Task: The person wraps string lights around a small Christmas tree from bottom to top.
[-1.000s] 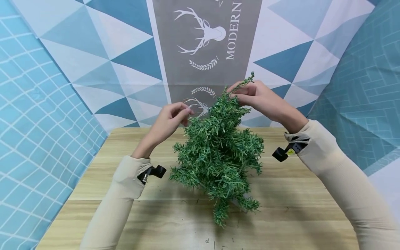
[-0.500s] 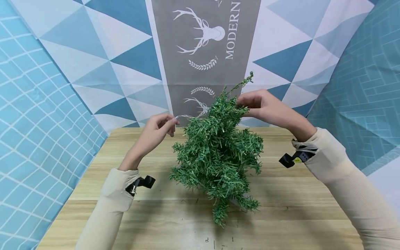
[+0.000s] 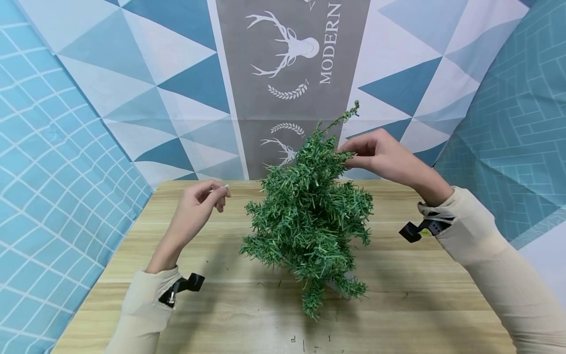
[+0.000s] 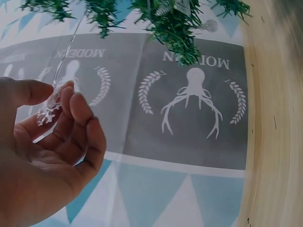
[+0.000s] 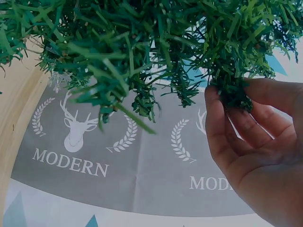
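A small green artificial Christmas tree stands on the table, its thin top leaning right. My left hand is off to the tree's left, pinching a clear wire between thumb and fingers. A transparent snowflake on that string of lights hangs within the curled fingers, and the wire runs taut up toward the branches. On the tree's upper right, my right hand pinches the tip of a green branch; in the head view its fingertips are partly hidden by needles.
The wooden table has several dark needle scraps and marks near its front. A patterned cloth backdrop with deer heads hangs behind it. Blue tiled-print sheets line the sides. A clear round piece hangs among the branches.
My left hand has moved left and toward me, drawing the wire away from the tree. My right hand has shifted slightly down and right from near the treetop to a lower branch.
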`<move>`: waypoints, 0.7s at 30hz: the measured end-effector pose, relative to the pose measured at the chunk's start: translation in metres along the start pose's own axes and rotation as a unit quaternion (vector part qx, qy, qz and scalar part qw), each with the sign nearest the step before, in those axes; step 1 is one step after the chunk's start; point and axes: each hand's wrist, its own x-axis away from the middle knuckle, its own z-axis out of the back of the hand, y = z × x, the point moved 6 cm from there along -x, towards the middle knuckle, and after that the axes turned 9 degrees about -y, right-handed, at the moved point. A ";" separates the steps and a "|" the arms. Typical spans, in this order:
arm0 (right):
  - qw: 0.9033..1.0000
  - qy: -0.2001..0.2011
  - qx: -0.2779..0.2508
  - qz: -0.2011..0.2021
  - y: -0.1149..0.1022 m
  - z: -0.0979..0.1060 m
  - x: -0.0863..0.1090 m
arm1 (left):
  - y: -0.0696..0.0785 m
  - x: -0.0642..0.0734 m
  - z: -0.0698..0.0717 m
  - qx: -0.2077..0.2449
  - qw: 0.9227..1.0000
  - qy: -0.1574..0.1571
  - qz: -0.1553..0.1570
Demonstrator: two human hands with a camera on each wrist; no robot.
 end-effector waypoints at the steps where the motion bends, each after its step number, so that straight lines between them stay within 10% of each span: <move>1: 1.000 0.002 0.003 0.000 0.000 0.000 0.001 | 0.002 0.004 0.001 0.006 1.000 0.011 -0.002; 15: 0.997 0.046 0.050 0.021 -0.020 -0.008 0.020 | 0.060 0.033 -0.009 0.009 0.994 0.061 -0.086; 21: 0.975 0.146 0.145 0.083 -0.049 -0.008 0.045 | 0.084 0.040 -0.016 -0.032 0.983 0.077 -0.162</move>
